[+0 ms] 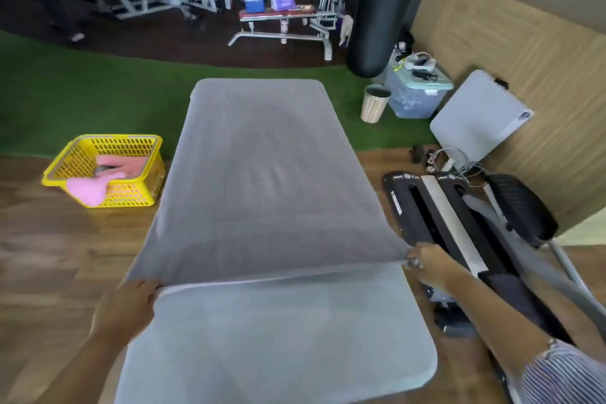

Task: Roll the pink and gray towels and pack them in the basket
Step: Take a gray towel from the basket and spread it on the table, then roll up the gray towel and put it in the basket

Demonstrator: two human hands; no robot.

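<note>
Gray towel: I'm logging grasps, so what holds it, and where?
Left hand and right hand each pinch a near corner of the gray towel.

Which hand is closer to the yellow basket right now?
Left. The left hand grips the gray towel's near-left corner, on the yellow basket's side; the right hand grips the opposite corner.

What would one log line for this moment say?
stage: spreading gray towel | left hand: grips near corner | right hand: pinches near corner | basket: holds pink towel
</note>
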